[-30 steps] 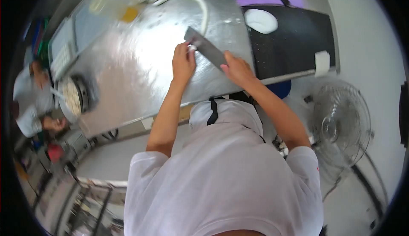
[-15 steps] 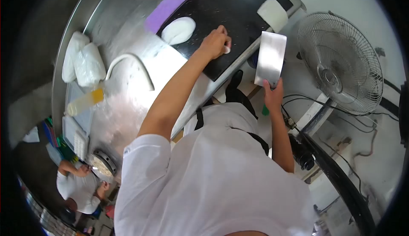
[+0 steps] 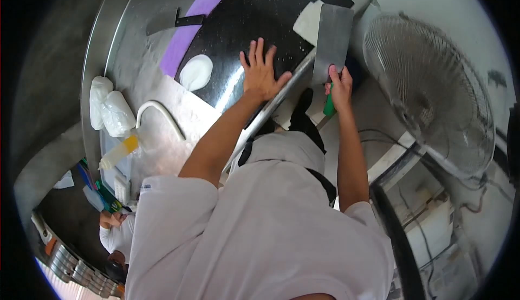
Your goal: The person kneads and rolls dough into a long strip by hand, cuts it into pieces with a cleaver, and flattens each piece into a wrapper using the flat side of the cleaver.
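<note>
My left hand (image 3: 262, 77) lies palm down on the black board (image 3: 254, 7), fingers spread. Whatever may be under its palm is hidden. In my right hand (image 3: 340, 87) is a cleaver (image 3: 332, 43) with a broad rectangular blade and a green handle, held upright past the board's near edge. Its blade partly covers a folded white cloth-like piece (image 3: 307, 23) on the board. A smooth white lump that looks like dough (image 3: 196, 72) sits on the board, left of my left hand. Beyond it lies a purple cloth (image 3: 181, 45) with a black-handled blade (image 3: 189, 20) across it.
On the steel table are a curved white rope-like strip (image 3: 154, 105), plastic-wrapped white packs (image 3: 116, 110) and a squeeze bottle with yellow contents (image 3: 120, 151). A large fan (image 3: 430, 97) stands close at right. Another person (image 3: 118, 232) is at lower left.
My left hand has opened from a closed grip on a small white piece and now lies flat. My right hand has raised the cleaver toward the white folded piece. The view has shifted.
</note>
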A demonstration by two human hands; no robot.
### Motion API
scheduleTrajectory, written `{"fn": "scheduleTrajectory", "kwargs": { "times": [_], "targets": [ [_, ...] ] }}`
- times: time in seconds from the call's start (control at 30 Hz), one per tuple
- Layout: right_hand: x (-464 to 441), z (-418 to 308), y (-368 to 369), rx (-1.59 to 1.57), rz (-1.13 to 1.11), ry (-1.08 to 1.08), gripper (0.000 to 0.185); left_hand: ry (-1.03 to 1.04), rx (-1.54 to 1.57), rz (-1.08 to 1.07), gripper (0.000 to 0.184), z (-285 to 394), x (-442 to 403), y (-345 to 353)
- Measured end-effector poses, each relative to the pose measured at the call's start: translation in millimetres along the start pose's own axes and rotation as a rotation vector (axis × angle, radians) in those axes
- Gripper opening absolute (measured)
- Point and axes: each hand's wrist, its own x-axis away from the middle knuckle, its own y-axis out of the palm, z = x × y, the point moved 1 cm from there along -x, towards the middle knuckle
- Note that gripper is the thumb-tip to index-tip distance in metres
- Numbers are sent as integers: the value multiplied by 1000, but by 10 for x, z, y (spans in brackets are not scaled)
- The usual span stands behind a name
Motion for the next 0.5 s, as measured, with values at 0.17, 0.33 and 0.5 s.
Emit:
{"fn": "scheduleTrajectory", "kwargs": {
  "times": [0.17,0.33,0.5],
  "targets": [
    [-732,-248,-39,432,101,244,50,102,88,-86,113,-74,-119,-271],
    [-958,-684,134,526,114,136,49,183,273,96,105,-225,-148,-227],
    [-628,-120,61,435,199,222,45,221,342,125,100,-199,-34,-282]
  ]
}}
